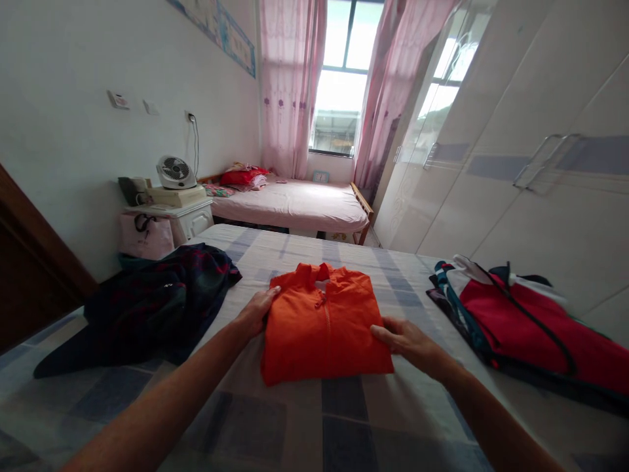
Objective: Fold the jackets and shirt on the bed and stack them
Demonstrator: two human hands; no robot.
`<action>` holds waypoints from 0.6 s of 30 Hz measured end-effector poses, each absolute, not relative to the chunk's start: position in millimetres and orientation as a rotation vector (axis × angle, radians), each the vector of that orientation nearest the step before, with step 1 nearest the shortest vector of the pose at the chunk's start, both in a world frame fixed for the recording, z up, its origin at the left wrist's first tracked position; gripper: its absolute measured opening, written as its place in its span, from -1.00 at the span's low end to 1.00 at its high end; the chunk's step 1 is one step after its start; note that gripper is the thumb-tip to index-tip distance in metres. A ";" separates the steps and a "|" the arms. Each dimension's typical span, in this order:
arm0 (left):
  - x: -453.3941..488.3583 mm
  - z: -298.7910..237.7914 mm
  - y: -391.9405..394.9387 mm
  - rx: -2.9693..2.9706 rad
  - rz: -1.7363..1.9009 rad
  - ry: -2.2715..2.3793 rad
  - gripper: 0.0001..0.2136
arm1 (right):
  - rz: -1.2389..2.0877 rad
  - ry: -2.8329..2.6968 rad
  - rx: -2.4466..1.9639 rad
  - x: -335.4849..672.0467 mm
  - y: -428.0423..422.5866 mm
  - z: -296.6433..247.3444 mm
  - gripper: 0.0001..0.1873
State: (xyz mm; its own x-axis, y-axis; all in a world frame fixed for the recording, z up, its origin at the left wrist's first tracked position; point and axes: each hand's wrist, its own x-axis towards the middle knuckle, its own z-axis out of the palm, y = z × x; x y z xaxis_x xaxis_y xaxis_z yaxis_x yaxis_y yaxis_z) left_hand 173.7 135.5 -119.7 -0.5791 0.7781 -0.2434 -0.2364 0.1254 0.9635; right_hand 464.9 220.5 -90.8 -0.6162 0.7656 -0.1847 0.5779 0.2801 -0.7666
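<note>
An orange zip-up jacket (299,334), folded into a neat rectangle with its collar at the far side, lies in front of me on the checked bedsheet (255,426). My left hand (260,308) grips its left edge near the shoulder, thumb on top. On the opposite side, my right hand (400,335) pinches the right edge, its thumb over the fabric and the other fingers partly hidden beneath or behind it. The zipper runs down the middle of the front.
To the left lies a rumpled dark garment (162,301). A stack of folded clothes (515,314), red and white on top, sits at the right. Beyond are a second bed (295,203), a small fan (175,172) on a cabinet, and white wardrobes (491,131).
</note>
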 end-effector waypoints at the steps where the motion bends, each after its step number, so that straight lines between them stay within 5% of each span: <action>1: 174.4 -116.1 133.4 0.615 1.591 1.657 -0.82 | 0.999 -2.345 -1.307 464.8 218.9 -90.9 -0.54; 5: 194.0 -103.2 117.2 1.178 1.552 1.868 -0.62 | 0.387 -2.286 -1.145 444.4 225.7 -87.8 -0.45; 8: 212.0 -109.1 106.7 1.887 1.088 2.031 -0.58 | 0.265 -2.405 -0.977 414.9 237.6 -93.4 -0.39; 12: 215.7 -136.3 106.7 1.968 0.709 2.186 -0.52 | 0.392 -2.639 -1.136 384.9 252.4 -123.4 -0.40; 18: 197.4 -139.1 82.1 1.658 1.130 2.284 -0.61 | 0.449 -2.617 -1.205 384.2 261.2 -153.7 -0.41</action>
State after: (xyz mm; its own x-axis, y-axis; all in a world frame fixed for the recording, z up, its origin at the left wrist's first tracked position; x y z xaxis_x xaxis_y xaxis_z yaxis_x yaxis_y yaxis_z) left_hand 197.4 82.1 -139.1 -0.4016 0.8550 0.3282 0.7797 0.1312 0.6122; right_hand 384.2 261.2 -153.7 -0.6372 0.7670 0.0756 0.6980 0.6159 -0.3653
